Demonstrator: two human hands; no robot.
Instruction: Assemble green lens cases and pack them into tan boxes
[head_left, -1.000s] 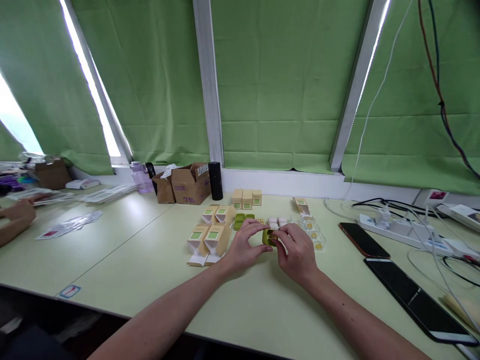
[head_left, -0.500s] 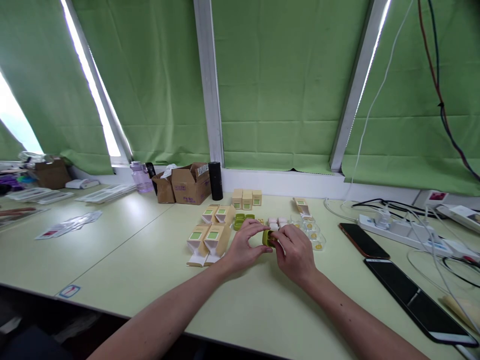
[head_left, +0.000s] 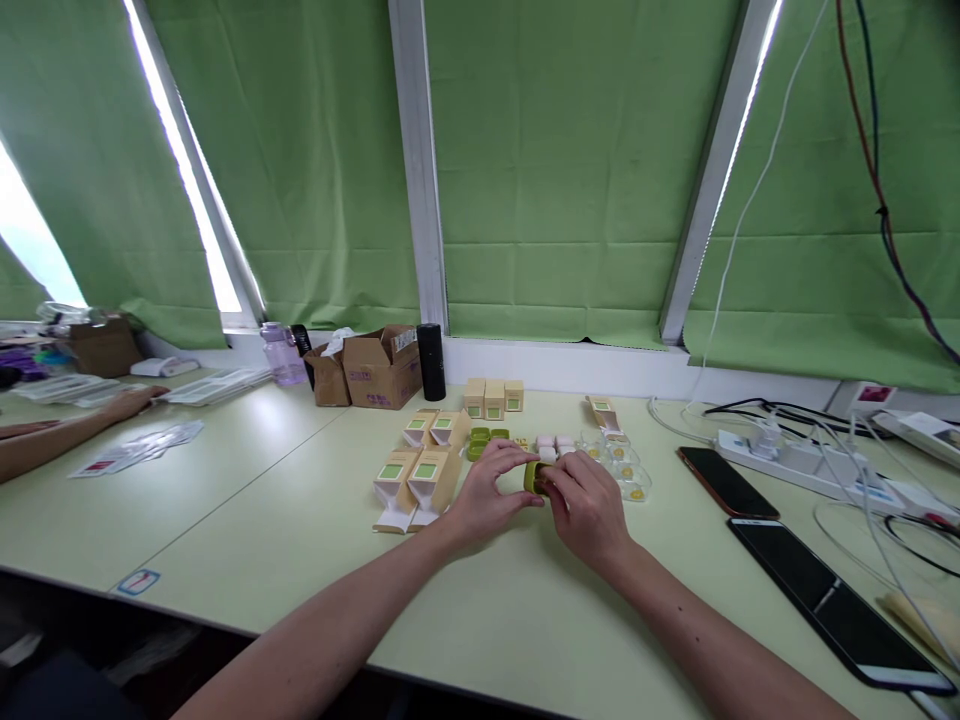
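Between thumb and fingers, my left hand [head_left: 491, 487] grips a small olive-green container [head_left: 533, 477] above the table. My right hand [head_left: 591, 505] has its fingertips pinched at the container's open side; what they hold, if anything, is hidden. Just behind my left hand sit several more green containers [head_left: 480, 440]. Small pale pink pieces [head_left: 555, 443] lie behind my right hand, next to clear plastic trays [head_left: 637, 478] with yellow bits in them. Cream cartons [head_left: 431, 470] with green labels and open flaps lie left of my hands.
Closed cream cartons [head_left: 493, 400] stand at the back, near a black bottle [head_left: 430, 362] and a cardboard box [head_left: 382, 368]. Two phones [head_left: 727, 480] and a power strip [head_left: 810, 468] with cables lie at the right. A co-worker's arm [head_left: 82, 425] rests over the left table.
The co-worker's arm at the far left has reached further in over the table. My fingers shift slightly at the green container; both hands stay in about the same place.
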